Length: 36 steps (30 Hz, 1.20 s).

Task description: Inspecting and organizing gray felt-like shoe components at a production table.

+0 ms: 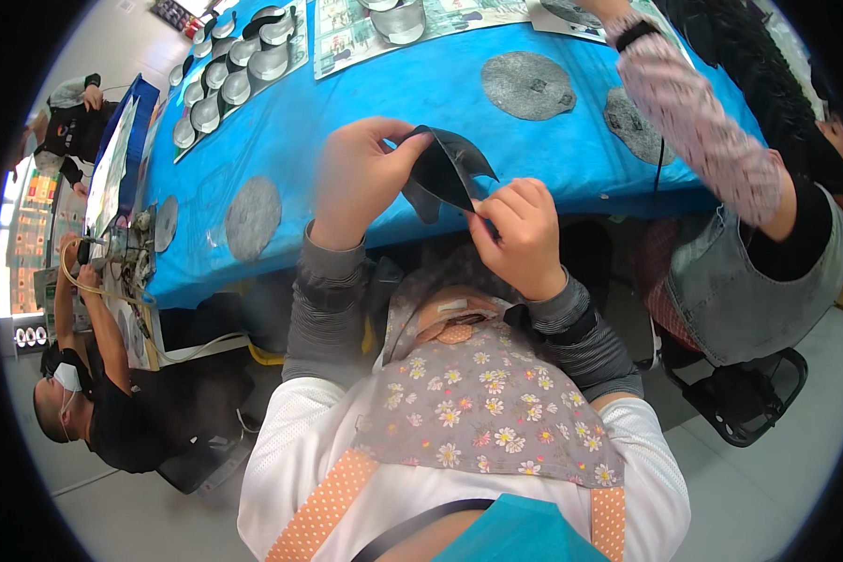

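Far left of the grip, a seated person in a black top and white face mask (94, 403) has both forearms raised. Nearer, though well left of the grip, a narrow-looking grey textured disc (167, 223) lies on a table with a bright blue cover (384, 89). Beyond it, up and left of the grip, rows of rounded silver-and-black pieces (237, 89) stand on a printed sheet. A second round grey textured disc (253, 218) lies just left of the person's left hand (361, 169). That hand's thumb and fingers are closed on the upper edge of a thin, curved, smooth black piece with pointed flaps (448, 173). The piece hangs between both hands, in front of the blue cover. The right hand (518, 234) pinches its lower right corner between thumb and forefinger, the other fingers curled in. Above the right hand lies a large grey speckled disc (526, 85); farther right, a fourth grey disc (635, 125) sits beside a co-worker's pink patterned sleeve (693, 122).
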Each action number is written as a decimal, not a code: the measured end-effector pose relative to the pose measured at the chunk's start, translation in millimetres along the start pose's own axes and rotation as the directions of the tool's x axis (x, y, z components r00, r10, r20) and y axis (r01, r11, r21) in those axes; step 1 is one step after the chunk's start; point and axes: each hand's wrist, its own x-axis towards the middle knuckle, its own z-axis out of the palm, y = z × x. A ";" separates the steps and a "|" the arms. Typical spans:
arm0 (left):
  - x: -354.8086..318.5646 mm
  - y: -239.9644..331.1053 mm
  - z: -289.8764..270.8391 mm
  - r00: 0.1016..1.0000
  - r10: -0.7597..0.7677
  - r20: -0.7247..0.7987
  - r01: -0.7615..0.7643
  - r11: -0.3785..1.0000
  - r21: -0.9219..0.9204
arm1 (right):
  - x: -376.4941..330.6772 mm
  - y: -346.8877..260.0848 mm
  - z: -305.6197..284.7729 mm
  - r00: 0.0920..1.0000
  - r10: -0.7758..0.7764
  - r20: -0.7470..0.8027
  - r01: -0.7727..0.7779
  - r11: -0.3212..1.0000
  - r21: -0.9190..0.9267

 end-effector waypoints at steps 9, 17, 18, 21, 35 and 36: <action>4.7 -8.5 -2.0 0.999 0.052 -0.010 -0.052 0.999 0.009 | -0.5 4.6 14.1 0.998 0.021 -0.057 -0.020 0.999 0.032; 10.6 -32.2 7.3 0.984 0.040 -0.171 -0.127 0.833 -0.538 | 3.1 20.9 29.1 0.978 0.190 -0.082 -0.160 0.946 0.281; 6.9 -36.5 13.1 0.961 0.073 -0.267 -0.220 0.788 -0.575 | 3.7 22.9 29.2 0.982 0.173 -0.072 -0.146 0.948 0.283; -17.3 -50.1 39.9 0.903 -0.011 -0.430 -0.283 0.738 -0.613 | 6.7 28.5 24.9 0.855 0.519 0.012 -0.435 0.704 0.562; -64.4 -43.0 53.0 0.769 0.455 -0.449 -0.581 0.790 -0.195 | 26.5 10.6 -20.7 0.679 0.651 0.341 -0.247 -0.234 0.940; -65.4 -37.9 52.5 0.749 0.477 -0.459 -0.603 0.778 -0.177 | 24.8 8.3 -21.9 0.678 0.647 0.349 -0.216 -0.278 0.936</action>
